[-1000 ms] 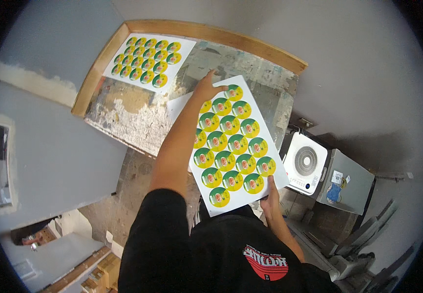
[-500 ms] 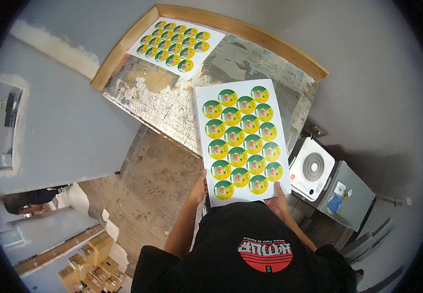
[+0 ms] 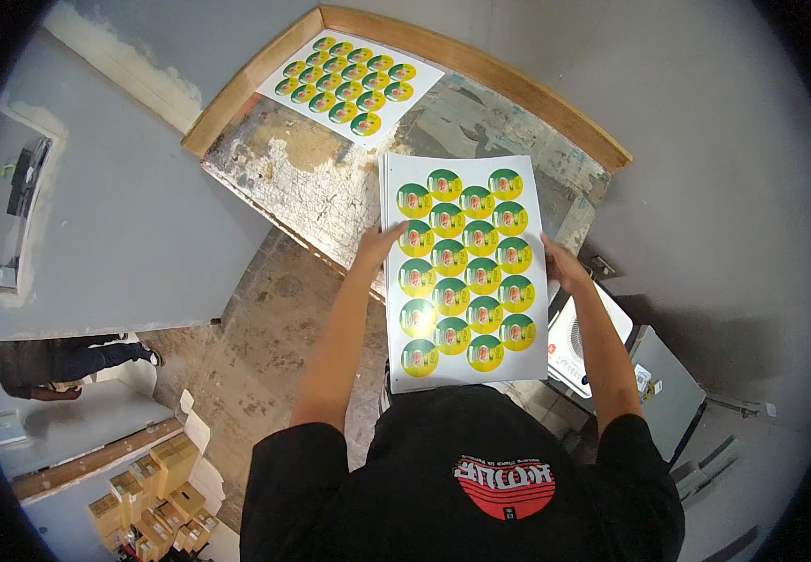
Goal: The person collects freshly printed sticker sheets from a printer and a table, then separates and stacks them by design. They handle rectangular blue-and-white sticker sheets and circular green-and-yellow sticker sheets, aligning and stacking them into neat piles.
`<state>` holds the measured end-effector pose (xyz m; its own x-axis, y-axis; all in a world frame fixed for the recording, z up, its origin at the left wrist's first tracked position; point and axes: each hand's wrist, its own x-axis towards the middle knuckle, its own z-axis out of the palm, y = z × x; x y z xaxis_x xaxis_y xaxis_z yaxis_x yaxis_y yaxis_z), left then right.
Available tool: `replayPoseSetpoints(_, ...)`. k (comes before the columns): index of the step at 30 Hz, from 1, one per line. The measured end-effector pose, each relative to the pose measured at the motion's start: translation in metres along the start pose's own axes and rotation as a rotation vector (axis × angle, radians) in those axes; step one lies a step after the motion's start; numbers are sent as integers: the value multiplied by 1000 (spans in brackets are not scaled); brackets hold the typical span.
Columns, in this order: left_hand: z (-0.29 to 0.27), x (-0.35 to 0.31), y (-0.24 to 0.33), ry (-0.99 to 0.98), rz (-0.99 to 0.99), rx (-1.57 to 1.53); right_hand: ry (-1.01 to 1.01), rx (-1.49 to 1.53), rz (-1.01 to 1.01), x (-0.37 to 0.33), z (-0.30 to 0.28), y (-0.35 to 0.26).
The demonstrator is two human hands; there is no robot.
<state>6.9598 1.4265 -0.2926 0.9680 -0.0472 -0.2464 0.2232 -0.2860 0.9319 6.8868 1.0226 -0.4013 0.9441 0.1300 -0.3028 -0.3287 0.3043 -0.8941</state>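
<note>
A stack of white printed sheets [image 3: 466, 370], covered in round green-and-yellow labels, lies between my hands in front of my body. Its far end overlaps the worn table [image 3: 317, 187]. My left hand [image 3: 382, 245] grips the stack's left edge, thumb over the top sheet, the other fingers hidden. On the opposite edge, my right hand [image 3: 563, 264] is closed around the side, with part of its fingers out of sight. At the far left of the table lies another sheet [image 3: 420, 86] with the same kind of round labels.
A raised wooden rim [image 3: 480, 56] runs along the table's back and left side. To the right stands a white appliance with a round grille [image 3: 567, 342] by a grey cabinet [image 3: 677, 393]. Cardboard boxes [image 3: 176, 459] are piled at lower left, and another person [image 3: 59, 365] is at far left.
Both hands have moved up from the stack's near corners to higher on its side edges. The stack has turned slightly straighter. More of the other person now shows at left.
</note>
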Motion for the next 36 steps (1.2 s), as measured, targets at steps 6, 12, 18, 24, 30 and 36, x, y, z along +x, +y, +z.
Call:
replayPoseSetpoints(6,46,-10,56,310,127,752,497,-910,-163,9,74,-67)
replayPoseSetpoints(12,92,-33,93,349,139,888,611,-1122,-193,-3,135,-98)
replayPoseSetpoints(18,64,-48,89,266,231,786,563,-921,-338,-21,104,-87)
replayPoseSetpoints(24,45,-106,117,136,396,343,490,-371,-572,-99,72,-88)
replayPoseSetpoints(30,29,-178,162,44,602,273,453,-147,-839,-218,78,-116)
replayPoseSetpoints(36,28,-224,202,-79,804,-11,575,-138,-1022,-284,94,-129)
